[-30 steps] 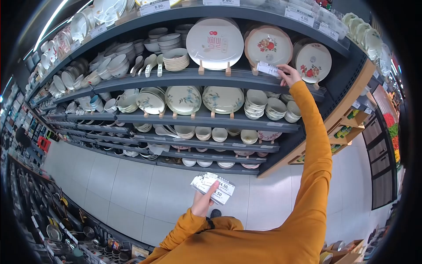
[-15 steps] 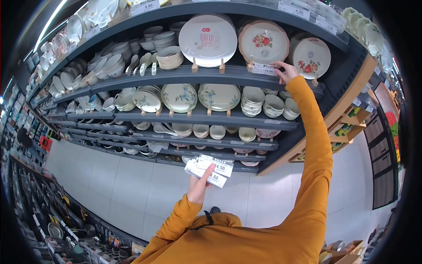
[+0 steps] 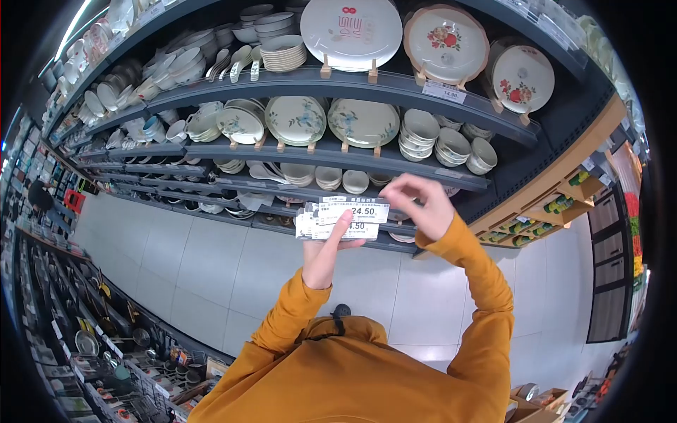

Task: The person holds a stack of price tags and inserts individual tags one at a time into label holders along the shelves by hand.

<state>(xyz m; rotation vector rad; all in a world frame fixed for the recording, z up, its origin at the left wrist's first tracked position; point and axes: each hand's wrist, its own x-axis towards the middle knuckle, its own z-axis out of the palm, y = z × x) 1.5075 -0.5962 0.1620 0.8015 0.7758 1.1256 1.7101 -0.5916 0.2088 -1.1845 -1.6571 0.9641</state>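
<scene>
My left hand [image 3: 326, 257] holds a fanned stack of white price tags [image 3: 345, 217] in front of the lower shelves, its thumb across them. The front tags read 24.50 and, partly covered, 4.50. Close to the right end of the stack is my right hand [image 3: 427, 209], its fingers bent and slightly apart, with no tag visible in it. On the upper shelf's front edge sits a price tag [image 3: 443, 92] reading 14.90, below a scalloped plate with red flowers [image 3: 446, 44]. A smaller flowered plate [image 3: 522, 79] stands to its right.
Shelves [image 3: 282, 88] of plates, bowls and spoons span the view ahead. A wooden shelf end [image 3: 564, 151] rises at the right. Kitchen utensils [image 3: 86, 343] hang at lower left, cardboard boxes [image 3: 539, 405] stand at lower right, and a person [image 3: 40, 196] is at far left.
My right hand has left the 14.90 tag on the shelf and come down beside the tag stack. My left hand has raised the stack, and the view has shifted.
</scene>
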